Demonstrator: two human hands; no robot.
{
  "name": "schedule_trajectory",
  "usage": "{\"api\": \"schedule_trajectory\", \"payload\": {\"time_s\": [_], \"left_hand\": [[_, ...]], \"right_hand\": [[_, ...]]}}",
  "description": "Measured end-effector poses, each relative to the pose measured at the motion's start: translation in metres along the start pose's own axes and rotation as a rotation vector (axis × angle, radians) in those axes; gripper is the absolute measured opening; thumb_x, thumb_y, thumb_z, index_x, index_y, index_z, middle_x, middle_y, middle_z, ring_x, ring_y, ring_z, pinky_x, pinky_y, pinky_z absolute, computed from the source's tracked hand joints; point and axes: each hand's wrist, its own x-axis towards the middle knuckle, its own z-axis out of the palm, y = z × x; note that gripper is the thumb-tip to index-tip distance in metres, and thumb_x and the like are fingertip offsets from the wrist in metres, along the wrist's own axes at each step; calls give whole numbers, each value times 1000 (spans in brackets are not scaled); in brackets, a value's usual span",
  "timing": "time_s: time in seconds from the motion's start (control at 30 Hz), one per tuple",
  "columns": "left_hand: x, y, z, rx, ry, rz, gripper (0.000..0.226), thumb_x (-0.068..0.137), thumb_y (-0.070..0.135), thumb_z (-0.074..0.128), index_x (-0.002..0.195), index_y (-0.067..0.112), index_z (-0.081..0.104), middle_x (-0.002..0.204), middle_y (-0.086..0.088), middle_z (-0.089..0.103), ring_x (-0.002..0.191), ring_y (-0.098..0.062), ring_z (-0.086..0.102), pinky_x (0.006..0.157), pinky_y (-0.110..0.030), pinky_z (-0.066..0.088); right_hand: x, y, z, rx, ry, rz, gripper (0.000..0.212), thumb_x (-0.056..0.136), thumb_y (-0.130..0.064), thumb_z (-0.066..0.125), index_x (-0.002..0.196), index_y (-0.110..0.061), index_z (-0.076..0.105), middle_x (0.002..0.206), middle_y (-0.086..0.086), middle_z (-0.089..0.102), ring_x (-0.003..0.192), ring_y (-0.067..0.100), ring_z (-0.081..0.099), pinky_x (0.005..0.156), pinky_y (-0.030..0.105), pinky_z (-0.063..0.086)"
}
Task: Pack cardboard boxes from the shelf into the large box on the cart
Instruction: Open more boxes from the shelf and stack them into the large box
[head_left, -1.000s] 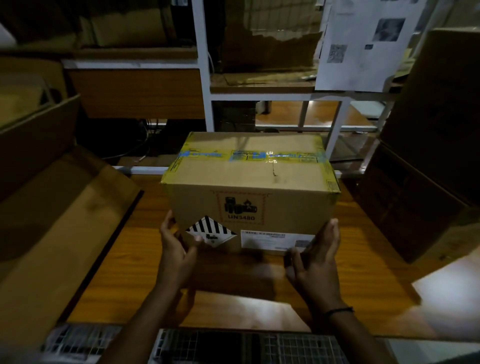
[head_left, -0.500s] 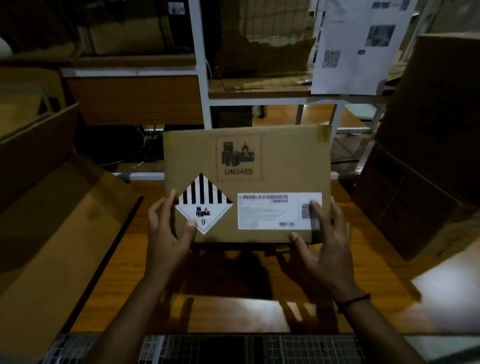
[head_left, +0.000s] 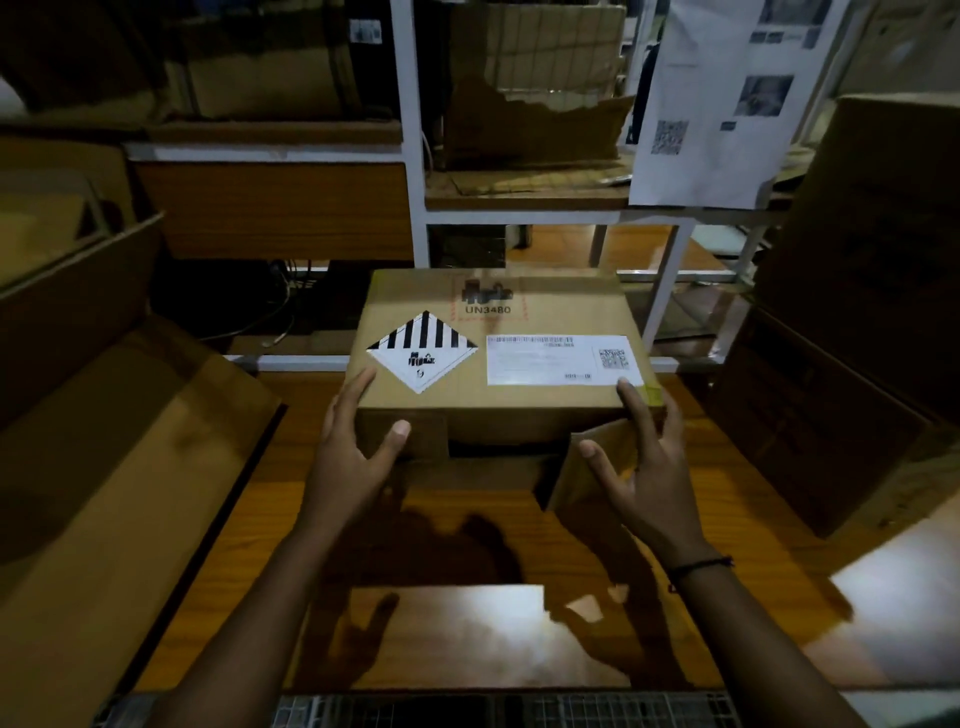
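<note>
Dim storeroom, wooden shelf board (head_left: 208, 545) below, glare patches on it. Mid-frame over the board was the cardboard box (head_left: 498, 405), labelled face turned up toward me. It had a black-striped diamond label (head_left: 421, 351) on the left, a white shipping label (head_left: 563, 359) on the right, and faint "UN3480" print above them. Couldn't tell whether the box's underside touched the board. Its near side was open, a dark gap showing, with one loose flap (head_left: 587, 467) hanging out at the right.

My left hand (head_left: 353, 452) gripped the near left corner, fingers up along the left side, thumb pressed on the front face. My right hand (head_left: 644, 467) held the near right corner, index fingertip on the top by the shipping label, thumb against the loose flap. Black band (head_left: 698, 569) on that wrist.

Left of the board, a large brown cardboard panel (head_left: 104, 493) leaned at a slant. On the right were dark stacked cartons (head_left: 857, 364). Behind stood a white rack post (head_left: 408, 156), with torn cardboard (head_left: 535, 119) on the upper level and a printed paper sheet (head_left: 717, 104) hanging from it. Wire mesh (head_left: 519, 714) ran along the bottom edge of the view.
</note>
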Motion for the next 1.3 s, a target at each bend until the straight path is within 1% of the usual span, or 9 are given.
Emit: {"api": "schedule_trajectory", "payload": {"time_s": [0.23, 0.37, 0.5, 0.63, 0.8, 0.93, 1.03, 1.17, 1.3], "left_hand": [[10, -1, 4, -18, -16, -58, 74, 97, 43, 64, 157, 52, 20, 167, -6, 22, 149, -33, 31, 104, -57, 47], [-12, -13, -4, -31, 3, -12, 93, 90, 51, 56, 155, 59, -11, 168, -5, 21, 137, -18, 36, 101, -45, 44], [-23, -36, 11, 28, -3, -8, 105, 98, 36, 63, 152, 54, -25, 173, -4, 5, 147, -39, 36, 101, -51, 47], [-24, -39, 16, 39, 0, -9, 105, 101, 26, 62, 153, 52, -25, 172, -6, 5, 144, -42, 40, 96, -48, 51], [-12, -10, -8, 81, 16, -50, 93, 96, 55, 53, 153, 57, -19, 166, -10, 27, 139, -39, 43, 102, -57, 46], [-3, 29, -35, 206, 116, 23, 85, 89, 67, 48, 160, 53, 4, 156, -4, 44, 135, -36, 42, 108, -57, 41], [6, 53, -49, 331, 80, -28, 79, 88, 75, 51, 158, 50, 24, 156, -3, 45, 140, -35, 35, 103, -49, 41], [20, 66, -55, 598, -94, -132, 81, 90, 82, 35, 160, 46, 19, 161, -15, 34, 147, -42, 28, 111, -54, 37], [35, 73, -37, 784, -243, -72, 78, 92, 83, 18, 160, 47, 8, 171, -11, -13, 155, -45, 2, 122, -61, 7]], "right_hand": [[12, -7, 16, -18, 76, 80, 82, 85, -61, 64, 156, -42, 28, 162, 14, 23, 146, 40, 34, 101, 60, 53], [-10, 0, 22, -13, 93, 68, 91, 85, -61, 63, 161, -40, 18, 166, 15, 17, 150, 41, 28, 102, 65, 49], [-32, 9, 37, 9, 65, 41, 99, 86, -56, 66, 162, -47, 3, 170, 11, -2, 154, 40, 17, 105, 60, 44], [-37, 7, 45, -10, 63, 85, 101, 84, -59, 65, 160, -51, -1, 170, 7, -10, 155, 42, 14, 100, 67, 50], [-16, -24, 29, -81, 127, 77, 99, 86, -64, 65, 164, -41, 9, 170, 15, 1, 154, 40, 16, 103, 68, 47], [10, -70, -5, -185, 255, 11, 84, 86, -75, 59, 158, -38, 36, 168, 14, 16, 152, 36, 23, 113, 58, 36], [31, -96, -30, -255, 138, 95, 81, 81, -85, 51, 151, -43, 46, 167, -1, 19, 146, 32, 31, 110, 54, 31], [54, -104, -34, -408, -130, 163, 86, 83, -92, 37, 155, -45, 35, 167, -4, 23, 146, 35, 33, 116, 59, 24], [67, -113, -23, -454, -256, 171, 81, 88, -84, 41, 157, -42, 32, 168, -1, 24, 152, 37, 20, 119, 61, 19]]}}
